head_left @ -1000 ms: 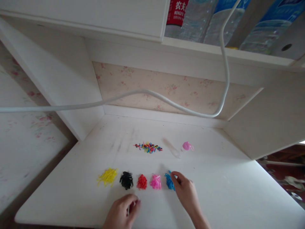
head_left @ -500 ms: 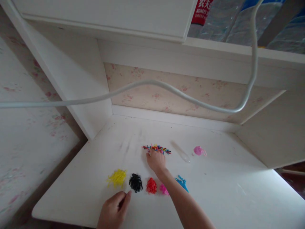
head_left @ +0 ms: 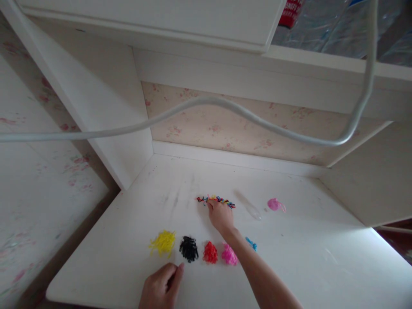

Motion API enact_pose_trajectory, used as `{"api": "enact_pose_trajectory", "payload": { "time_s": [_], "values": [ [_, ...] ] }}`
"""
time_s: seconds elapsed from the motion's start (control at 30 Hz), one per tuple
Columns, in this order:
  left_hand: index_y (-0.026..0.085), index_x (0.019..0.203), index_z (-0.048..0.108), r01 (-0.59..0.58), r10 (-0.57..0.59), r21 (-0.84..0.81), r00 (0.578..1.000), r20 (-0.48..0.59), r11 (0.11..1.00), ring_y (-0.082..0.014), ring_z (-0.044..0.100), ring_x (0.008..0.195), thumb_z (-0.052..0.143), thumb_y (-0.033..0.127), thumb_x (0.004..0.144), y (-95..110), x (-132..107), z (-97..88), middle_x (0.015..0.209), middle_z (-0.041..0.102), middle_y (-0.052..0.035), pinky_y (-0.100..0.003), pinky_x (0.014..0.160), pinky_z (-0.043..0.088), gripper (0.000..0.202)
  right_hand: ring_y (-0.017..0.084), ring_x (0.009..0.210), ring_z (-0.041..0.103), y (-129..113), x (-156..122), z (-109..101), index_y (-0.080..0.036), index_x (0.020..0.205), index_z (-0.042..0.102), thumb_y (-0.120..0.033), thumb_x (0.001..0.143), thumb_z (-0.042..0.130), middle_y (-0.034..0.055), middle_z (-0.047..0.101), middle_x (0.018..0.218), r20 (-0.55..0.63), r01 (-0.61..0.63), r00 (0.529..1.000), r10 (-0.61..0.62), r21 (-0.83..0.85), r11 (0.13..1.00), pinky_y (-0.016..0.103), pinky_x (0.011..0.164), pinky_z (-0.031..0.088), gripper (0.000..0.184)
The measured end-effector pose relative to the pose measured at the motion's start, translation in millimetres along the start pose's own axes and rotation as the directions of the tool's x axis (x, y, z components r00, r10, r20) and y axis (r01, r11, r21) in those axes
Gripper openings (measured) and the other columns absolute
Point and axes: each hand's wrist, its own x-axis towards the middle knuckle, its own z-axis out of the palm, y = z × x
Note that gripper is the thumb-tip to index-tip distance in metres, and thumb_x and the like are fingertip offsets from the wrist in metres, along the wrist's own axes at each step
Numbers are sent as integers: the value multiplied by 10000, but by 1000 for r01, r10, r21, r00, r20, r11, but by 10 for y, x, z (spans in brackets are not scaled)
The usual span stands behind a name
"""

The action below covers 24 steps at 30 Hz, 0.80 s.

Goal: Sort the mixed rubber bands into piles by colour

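Note:
My right hand point(head_left: 221, 214) reaches across the desk to a mixed heap of coloured rubber bands point(head_left: 228, 203). Its thumb and forefinger are pinched at the near edge of that heap, on the bands. My left hand point(head_left: 162, 283) is closed at the front of the desk, thumb against forefinger; whatever it pinches is too small to make out. Just beyond it lies a pile of black rubber bands point(head_left: 189, 249). Yellow bands point(head_left: 163, 243) are to its left, and red bands point(head_left: 210, 252), pink bands point(head_left: 229, 254) and blue bands point(head_left: 251, 243) to its right. My right forearm partly covers the blue pile.
Right of the mixed heap are a clear thin plastic item point(head_left: 252, 209) and a small pink object with a loop point(head_left: 275, 204). A white cable point(head_left: 206, 101) crosses in front of the view. A shelf with plastic-wrapped bottles point(head_left: 322, 28) overhangs the white desk point(head_left: 309, 266).
The view has shifted slightly, so the desk things appear a little farther right. My right fingers have drawn together at the mixed heap's near edge. My left hand keeps its closed pose.

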Motion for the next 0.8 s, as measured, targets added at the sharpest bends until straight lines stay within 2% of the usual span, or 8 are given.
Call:
{"api": "enact_pose_trajectory", "payload": {
  "time_s": [0.1, 0.2, 0.33, 0.43, 0.6, 0.7, 0.8],
  "values": [
    [180, 526, 429, -10, 10, -1, 1000, 0, 1000, -55, 407, 415, 435, 388, 876, 0, 3, -10, 453, 422, 53, -143, 454, 333, 407, 155, 836, 623, 133, -126, -140, -278, 1000, 655, -391, 934, 306, 41, 684, 921, -13, 11, 1000, -11, 15, 1000, 224, 664, 371, 374],
    [182, 528, 429, -15, 14, 10, 1000, 2, 1000, -56, 411, 413, 430, 385, 880, 7, 3, -8, 450, 422, 51, -145, 455, 334, 407, 153, 748, 630, 345, -414, -225, -270, 910, 672, -398, 926, 320, 29, 691, 809, -27, 28, 999, -27, 53, 998, 214, 581, 326, 375],
    [186, 545, 458, -58, 58, 64, 998, 8, 996, -58, 438, 411, 433, 374, 882, 30, 1, 9, 454, 451, 48, -158, 464, 333, 387, 150, 684, 635, 631, -896, -186, -298, 900, 657, -371, 926, 321, 12, 688, 744, -41, -8, 999, 12, 94, 996, 217, 543, 290, 345],
    [188, 549, 471, -96, 97, 109, 995, -1, 989, -61, 453, 410, 435, 367, 882, 50, -1, 11, 456, 469, 44, -164, 469, 335, 380, 146, 651, 637, 748, -1128, -98, -308, 868, 649, -359, 923, 323, 4, 681, 709, -13, -61, 998, 63, 111, 992, 217, 519, 274, 335],
    [189, 536, 470, -118, 119, 128, 993, 1, 985, -62, 452, 407, 438, 365, 882, 63, 5, 4, 451, 474, 40, -156, 463, 345, 389, 152, 635, 638, 799, -1224, -55, -290, 735, 643, -354, 903, 346, 6, 676, 692, 26, -54, 998, 52, 85, 995, 220, 489, 255, 347],
    [193, 557, 476, -127, 123, 126, 992, 42, 984, -65, 461, 415, 431, 362, 887, 161, 57, 10, 472, 490, 38, -166, 468, 345, 373, 159, 674, 651, 872, -1234, -74, -323, 839, 664, -382, 902, 336, 6, 694, 737, -10, -56, 998, 58, 153, 987, 213, 524, 317, 340],
    [196, 603, 500, -140, 131, 117, 988, 80, 983, -77, 504, 476, 417, 342, 897, 380, 198, 5, 540, 544, 21, -186, 502, 347, 339, 170, 706, 658, 1043, -1277, -16, -321, 952, 670, -446, 891, 335, 17, 706, 773, -66, -107, 989, 130, 278, 955, 215, 569, 375, 363]
  ]
}}
